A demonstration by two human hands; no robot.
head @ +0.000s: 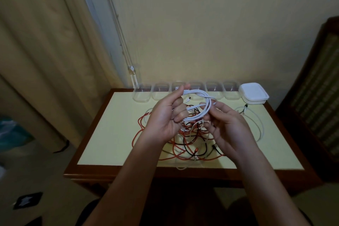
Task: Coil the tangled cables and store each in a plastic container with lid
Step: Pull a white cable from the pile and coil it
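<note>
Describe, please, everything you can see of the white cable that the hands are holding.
The white cable is thin, round and smooth, and looks plastic-coated. It is wound into a loose coil of several loops and held in the air above the table, over the tangle of red, black and white cables. The left hand grips the coil's left side and the right hand pinches its right side. One end, with a small white plug, lies inside the loop.
</note>
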